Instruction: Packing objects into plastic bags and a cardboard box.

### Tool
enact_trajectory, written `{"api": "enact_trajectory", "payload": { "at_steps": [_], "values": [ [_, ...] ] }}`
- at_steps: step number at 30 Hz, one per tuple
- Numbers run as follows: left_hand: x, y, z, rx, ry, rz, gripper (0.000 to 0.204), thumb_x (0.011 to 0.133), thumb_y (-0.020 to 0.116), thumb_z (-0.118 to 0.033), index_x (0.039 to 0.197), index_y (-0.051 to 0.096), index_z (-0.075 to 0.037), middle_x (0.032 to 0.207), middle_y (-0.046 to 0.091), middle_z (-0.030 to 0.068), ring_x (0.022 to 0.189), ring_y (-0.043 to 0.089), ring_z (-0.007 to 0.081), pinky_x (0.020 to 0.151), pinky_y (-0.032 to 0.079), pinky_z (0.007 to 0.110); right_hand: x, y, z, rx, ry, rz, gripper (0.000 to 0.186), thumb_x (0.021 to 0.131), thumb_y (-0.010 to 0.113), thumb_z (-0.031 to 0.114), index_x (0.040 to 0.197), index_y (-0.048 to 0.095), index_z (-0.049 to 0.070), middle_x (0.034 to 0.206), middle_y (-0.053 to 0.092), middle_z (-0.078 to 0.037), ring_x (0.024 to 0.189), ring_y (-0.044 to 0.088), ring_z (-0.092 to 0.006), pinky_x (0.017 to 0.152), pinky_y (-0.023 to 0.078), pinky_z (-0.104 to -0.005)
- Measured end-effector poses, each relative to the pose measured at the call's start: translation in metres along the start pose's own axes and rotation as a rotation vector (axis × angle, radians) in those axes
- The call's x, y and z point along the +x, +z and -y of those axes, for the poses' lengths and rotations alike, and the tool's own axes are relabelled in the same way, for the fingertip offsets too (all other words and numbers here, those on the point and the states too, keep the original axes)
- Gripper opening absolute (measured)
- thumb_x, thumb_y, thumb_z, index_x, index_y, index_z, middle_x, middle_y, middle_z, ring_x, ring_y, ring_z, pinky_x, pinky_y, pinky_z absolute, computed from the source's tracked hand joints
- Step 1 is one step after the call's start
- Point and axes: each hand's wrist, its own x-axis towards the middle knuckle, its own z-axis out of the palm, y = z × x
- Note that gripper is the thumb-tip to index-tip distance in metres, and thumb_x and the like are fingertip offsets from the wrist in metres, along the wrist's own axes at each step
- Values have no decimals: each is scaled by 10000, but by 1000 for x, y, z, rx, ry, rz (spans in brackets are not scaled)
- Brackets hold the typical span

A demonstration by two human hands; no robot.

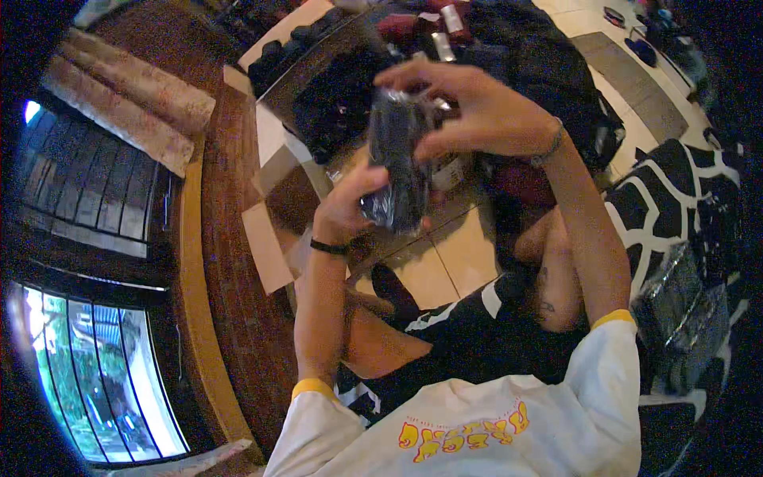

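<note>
A dark bundle wrapped in clear, glossy plastic (pixel 397 159) is held up, tilted, in front of me. My left hand (pixel 348 205) grips its lower left side, thumb across the near face. At the upper right, my right hand (pixel 477 115) has its fingers curved over the top end and its thumb by the right edge. Shiny plastic film shows between those fingers; what exactly they pinch is blurred. An open cardboard box (pixel 270 246) with its flaps folded out lies just beyond and below the bundle.
Dark clothes or bags (pixel 548 71) are heaped at the back right. Several dark bundles lie on the far left. A plastic-wrapped stack (pixel 671 294) rests on black-and-white patterned fabric (pixel 656 191) at my right. Barred windows (pixel 103 366) stand beyond a wooden ledge (pixel 195 318) on the left.
</note>
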Motion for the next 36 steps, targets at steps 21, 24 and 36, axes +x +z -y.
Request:
{"api": "enact_trajectory", "payload": {
  "at_steps": [21, 24, 36],
  "values": [
    [-17, 12, 27, -891, 0, -258, 789, 935, 440, -682, 1324, 537, -3, 1029, 695, 230, 657, 706, 340, 484, 606, 414, -23, 42, 9, -510, -215, -214, 225, 667, 821, 47, 872, 736, 79, 1193, 655, -120, 1146, 606, -329, 944, 523, -412],
    [-16, 16, 28, -955, 14, -306, 812, 925, 461, -696, 1350, 518, -6, 1099, 683, 234, 766, 722, 345, 605, 638, 425, -27, 42, 8, -521, -250, -223, 222, 666, 820, 36, 863, 725, 77, 1174, 658, -113, 1118, 610, -330, 924, 523, -408],
    [-10, 13, 36, -920, -33, -228, 869, 893, 463, -745, 1339, 510, -1, 1024, 668, 274, 667, 697, 371, 505, 607, 416, -38, 36, 4, -537, -229, -245, 225, 699, 806, 36, 884, 682, 73, 1107, 661, -80, 1089, 616, -306, 936, 494, -414]
  ]
}}
